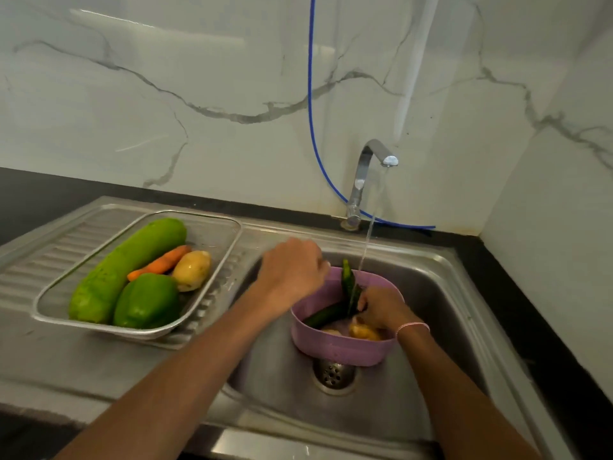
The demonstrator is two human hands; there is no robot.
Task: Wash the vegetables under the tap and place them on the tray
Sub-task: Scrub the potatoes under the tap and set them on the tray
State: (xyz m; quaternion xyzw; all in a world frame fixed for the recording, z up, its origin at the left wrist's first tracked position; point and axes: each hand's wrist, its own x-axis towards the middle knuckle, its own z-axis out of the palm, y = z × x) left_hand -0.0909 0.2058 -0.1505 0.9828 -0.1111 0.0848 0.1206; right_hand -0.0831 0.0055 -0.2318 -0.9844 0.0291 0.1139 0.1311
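1. Nearest, a lilac perforated plastic basket [335, 348] sat in the steel sink basin [441, 310], toward the worktop's right edge. It held yellow-brown potatoes [363, 332] and a long dark green vegetable [323, 315] lying flat.
2. The right-hand grip [381, 308] was closed round a slim dark green cucumber [346, 277], upright under the stream. Stiff, light and wet, it would likely slip, so a full wrap at mid-length suited it.
3. The left-hand grip [292, 270] hovered at the basket's far-left rim, fingers curled. Whether it held anything could not be told.
4. Toward the left edge, a steel tray [212, 234] carried a long pale green gourd [122, 270], orange carrot [162, 262], pale yellow potato [192, 270] and green bell pepper [147, 302].
5. Farthest, the chrome tap [368, 154] ran.
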